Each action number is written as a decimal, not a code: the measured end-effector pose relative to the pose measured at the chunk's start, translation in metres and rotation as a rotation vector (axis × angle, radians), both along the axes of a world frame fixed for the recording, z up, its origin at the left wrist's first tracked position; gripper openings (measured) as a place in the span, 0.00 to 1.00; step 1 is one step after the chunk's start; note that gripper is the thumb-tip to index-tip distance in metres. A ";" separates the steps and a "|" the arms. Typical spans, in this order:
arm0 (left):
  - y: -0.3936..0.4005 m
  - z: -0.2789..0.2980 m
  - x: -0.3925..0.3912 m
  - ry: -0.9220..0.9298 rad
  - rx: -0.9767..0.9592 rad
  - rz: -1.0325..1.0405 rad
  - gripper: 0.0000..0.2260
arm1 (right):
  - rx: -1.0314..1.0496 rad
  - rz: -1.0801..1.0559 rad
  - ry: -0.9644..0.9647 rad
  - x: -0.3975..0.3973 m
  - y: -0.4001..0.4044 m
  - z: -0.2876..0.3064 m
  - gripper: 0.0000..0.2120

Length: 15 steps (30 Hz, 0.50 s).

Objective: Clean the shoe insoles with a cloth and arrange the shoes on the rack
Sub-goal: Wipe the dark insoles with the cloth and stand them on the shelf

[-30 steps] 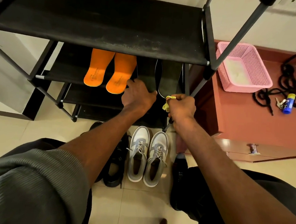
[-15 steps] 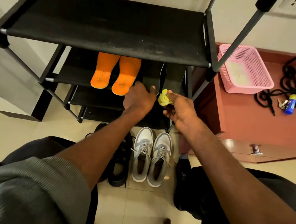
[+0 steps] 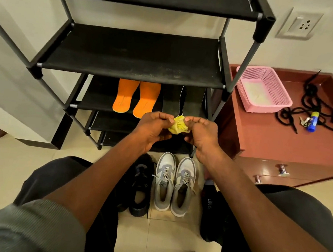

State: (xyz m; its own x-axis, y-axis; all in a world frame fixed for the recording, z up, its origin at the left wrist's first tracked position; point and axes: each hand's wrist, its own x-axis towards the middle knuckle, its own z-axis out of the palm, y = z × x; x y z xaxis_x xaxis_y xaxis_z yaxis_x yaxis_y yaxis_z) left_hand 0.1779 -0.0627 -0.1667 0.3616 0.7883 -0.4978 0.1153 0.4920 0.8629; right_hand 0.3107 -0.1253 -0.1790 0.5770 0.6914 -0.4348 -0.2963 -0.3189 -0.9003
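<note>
A crumpled yellow cloth (image 3: 179, 125) is pinched between my left hand (image 3: 155, 127) and my right hand (image 3: 200, 133), held in front of the black shoe rack (image 3: 133, 56). Two orange insoles (image 3: 135, 98) lie side by side on a lower shelf. Next to them on that shelf lie two dark insoles (image 3: 193, 100), partly hidden by my hands. On the floor below stand a pair of grey and white sneakers (image 3: 173, 184), a pair of black shoes (image 3: 140, 188) to their left, and one black shoe (image 3: 211, 209) to their right.
A reddish-brown cabinet (image 3: 281, 145) stands right of the rack, bearing a pink basket (image 3: 263, 89), black laces (image 3: 313, 107), keys and a blue tube (image 3: 312, 123). A wall socket (image 3: 300, 24) is above it. A white and black unit (image 3: 20, 116) stands at left.
My left hand came off the dark insole on the shelf and joined my right hand on the yellow cloth. Both hands drew back from the rack; the view tilted up.
</note>
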 end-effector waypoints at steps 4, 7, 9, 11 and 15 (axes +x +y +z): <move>-0.016 0.010 -0.017 -0.074 0.145 -0.178 0.18 | -0.008 0.020 -0.113 -0.003 -0.008 0.008 0.03; -0.019 0.011 -0.022 0.062 0.409 -0.317 0.18 | 0.005 0.096 -0.112 0.001 -0.007 0.017 0.04; -0.015 0.012 -0.020 0.125 0.520 -0.275 0.11 | 0.024 0.170 -0.026 0.004 -0.004 0.024 0.06; -0.007 0.013 -0.015 0.151 0.559 -0.192 0.07 | 0.038 0.240 0.075 0.007 0.002 0.030 0.08; 0.017 0.012 -0.008 0.083 0.377 -0.081 0.08 | 0.086 0.273 0.241 0.017 0.012 0.031 0.16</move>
State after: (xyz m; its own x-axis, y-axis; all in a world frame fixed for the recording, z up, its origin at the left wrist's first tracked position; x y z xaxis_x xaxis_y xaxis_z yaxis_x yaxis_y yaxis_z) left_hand 0.1703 -0.0461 -0.1547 0.4009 0.8920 -0.2087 0.2178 0.1284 0.9675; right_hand 0.3281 -0.1135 -0.1478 0.2549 0.8456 -0.4691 -0.4174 -0.3414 -0.8422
